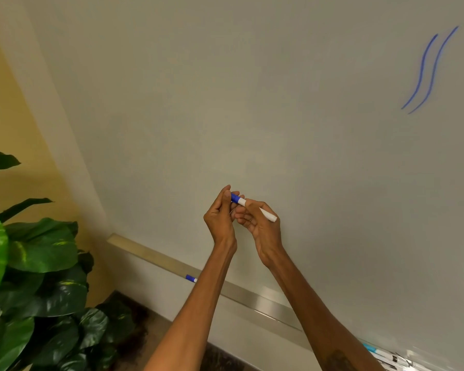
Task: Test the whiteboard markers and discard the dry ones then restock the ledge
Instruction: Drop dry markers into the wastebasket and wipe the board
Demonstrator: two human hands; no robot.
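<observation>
both hands up at the smooth whiteboard (225, 103): left hand (220, 214) fingers pinch the blue cap (235, 198), right hand (261, 223) fingers wrapped around the slim white marker (268, 216) barrel. brushed-metal ledge (252, 294) below holds another blue-capped marker (191, 278), more markers (386, 356) bunched at its right end; two wavy blue strokes (426, 73) upper right.

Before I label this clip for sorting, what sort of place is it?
Probably an office or meeting room: a wall whiteboard with blue test strokes, a metal marker ledge, and a leafy potted plant.
</observation>
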